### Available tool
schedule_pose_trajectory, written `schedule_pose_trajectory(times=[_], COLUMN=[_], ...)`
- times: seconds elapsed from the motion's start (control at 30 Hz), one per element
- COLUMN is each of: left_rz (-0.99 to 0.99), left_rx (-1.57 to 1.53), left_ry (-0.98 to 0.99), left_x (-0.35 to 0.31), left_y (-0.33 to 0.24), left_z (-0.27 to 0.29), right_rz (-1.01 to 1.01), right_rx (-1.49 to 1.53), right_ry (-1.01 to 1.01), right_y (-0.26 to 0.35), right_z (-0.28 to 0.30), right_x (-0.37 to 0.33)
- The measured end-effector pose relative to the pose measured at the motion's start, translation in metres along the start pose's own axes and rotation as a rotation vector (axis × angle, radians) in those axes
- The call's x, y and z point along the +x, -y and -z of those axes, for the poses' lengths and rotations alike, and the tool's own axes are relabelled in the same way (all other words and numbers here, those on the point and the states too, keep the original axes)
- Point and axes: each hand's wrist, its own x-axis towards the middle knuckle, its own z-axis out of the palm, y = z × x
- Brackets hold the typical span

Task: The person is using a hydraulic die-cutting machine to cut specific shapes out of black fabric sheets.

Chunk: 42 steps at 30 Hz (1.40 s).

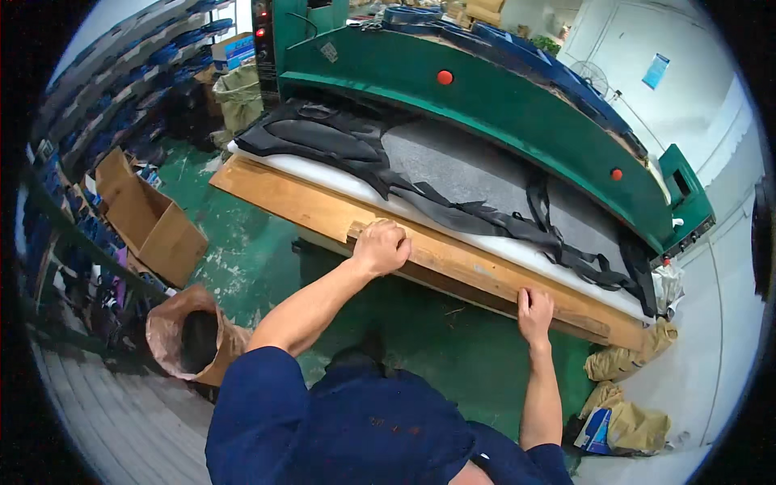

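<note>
My left hand [382, 248] is closed around a narrow wooden strip [469, 280] near its left end. Farther right along the same strip, my right hand [534, 314] grips its front edge with curled fingers. The strip lies along the front of a long wooden board [275, 192]. On the board rests a thick white pad [303, 168], with cut black sheet material [323, 141] and a grey sheet [461, 158] spread over it. Loose black strands hang toward the pad's front edge at the right.
Behind the board stands a green machine [364, 69] with red buttons [444, 78]. To the left are an open cardboard box [145, 222], a brown sack [198, 331] and loaded shelves [121, 89]. Tan sacks [638, 428] sit at the right by a white wall [687, 347].
</note>
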Motion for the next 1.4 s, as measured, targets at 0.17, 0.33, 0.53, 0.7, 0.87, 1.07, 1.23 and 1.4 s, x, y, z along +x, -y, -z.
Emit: schedule_pose_trajectory(times=[0.17, 0.33, 0.53, 0.7, 0.87, 1.07, 1.23, 1.4], left_rz=[-0.024, 0.047, 0.288, 0.085, 0.425, 0.649, 0.655, 0.686], left_rx=[-0.023, -0.016, -0.234, -0.165, 0.228, 0.167, 0.216, 0.189], left_ry=[-0.008, 0.101, 0.492, 0.146, 0.116, 0.507, 0.569, 0.657], left_x=[0.008, 0.009, 0.035, 0.113, 0.182, 0.217, 0.222, 0.226], left_y=[-0.004, -0.007, 0.003, 0.100, 0.298, 0.395, 0.395, 0.385], left_z=[0.004, 0.011, 0.048, 0.086, 0.140, 0.133, 0.133, 0.140], right_rz=[0.067, 0.025, -0.345, -0.268, 0.075, 0.381, 0.519, 0.462], right_rx=[-0.021, 0.047, 0.260, 0.350, 0.428, 0.304, 0.164, -0.041], right_ry=[-0.014, 0.046, 0.361, 0.254, 0.325, 0.406, 0.339, 0.506], right_y=[0.003, 0.008, 0.013, 0.054, 0.243, 0.401, 0.426, 0.436], right_z=[0.011, 0.018, 0.040, 0.019, -0.074, -0.220, -0.315, -0.334], right_x=[0.007, 0.014, 0.045, 0.123, 0.249, 0.347, 0.384, 0.397])
